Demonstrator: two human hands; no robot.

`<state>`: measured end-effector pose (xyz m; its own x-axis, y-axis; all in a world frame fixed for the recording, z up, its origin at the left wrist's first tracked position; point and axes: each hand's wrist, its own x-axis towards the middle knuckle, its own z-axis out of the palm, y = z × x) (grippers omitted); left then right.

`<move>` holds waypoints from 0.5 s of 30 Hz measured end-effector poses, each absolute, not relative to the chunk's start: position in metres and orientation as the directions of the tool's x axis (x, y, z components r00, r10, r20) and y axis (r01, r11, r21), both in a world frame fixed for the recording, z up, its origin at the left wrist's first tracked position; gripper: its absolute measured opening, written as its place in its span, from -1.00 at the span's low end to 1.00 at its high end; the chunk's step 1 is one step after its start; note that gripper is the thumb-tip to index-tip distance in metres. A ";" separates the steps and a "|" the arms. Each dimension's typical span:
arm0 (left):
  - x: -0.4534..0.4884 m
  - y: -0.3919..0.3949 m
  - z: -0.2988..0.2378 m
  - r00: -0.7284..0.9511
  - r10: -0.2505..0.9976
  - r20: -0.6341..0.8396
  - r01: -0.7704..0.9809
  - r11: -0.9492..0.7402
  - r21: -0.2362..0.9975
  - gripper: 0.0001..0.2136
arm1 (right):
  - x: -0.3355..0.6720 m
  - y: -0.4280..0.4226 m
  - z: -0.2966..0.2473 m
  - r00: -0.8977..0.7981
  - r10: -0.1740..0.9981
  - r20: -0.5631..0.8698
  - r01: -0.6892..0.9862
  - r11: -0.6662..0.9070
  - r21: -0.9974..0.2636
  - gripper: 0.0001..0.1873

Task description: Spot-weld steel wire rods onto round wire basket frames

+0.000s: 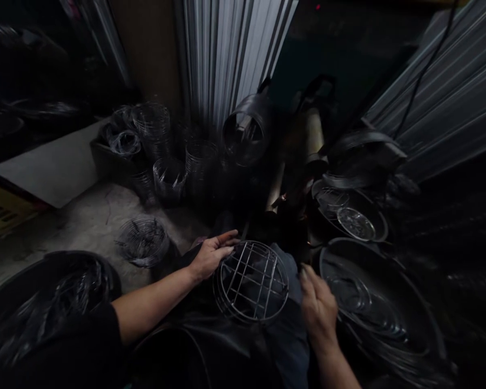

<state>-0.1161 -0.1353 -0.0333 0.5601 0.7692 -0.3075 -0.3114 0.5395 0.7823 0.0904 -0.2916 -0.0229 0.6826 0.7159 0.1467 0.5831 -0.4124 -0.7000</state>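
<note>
A round wire grid (251,281), a ring with crossed bars, rests on my lap in the lower middle. My left hand (211,255) lies on its upper left rim with fingers stretched out along the ring. My right hand (318,306) hovers just right of the grid, fingers together and slightly bent, holding nothing that I can see. The grid's lower rim sits against dark cloth.
Several stacks of wire cages (168,151) stand behind on the concrete floor (89,221). A lone wire cage (143,241) lies left. Black tubs (384,302) with wire rings sit right, another tub (44,297) at lower left. Corrugated metal sheets (235,48) rise behind.
</note>
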 end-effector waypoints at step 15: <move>-0.109 -0.120 -0.040 0.479 0.773 -0.416 -0.300 0.590 0.750 -0.52 | 0.318 -0.046 0.165 0.632 0.561 0.535 0.657 -0.754 0.014 -0.67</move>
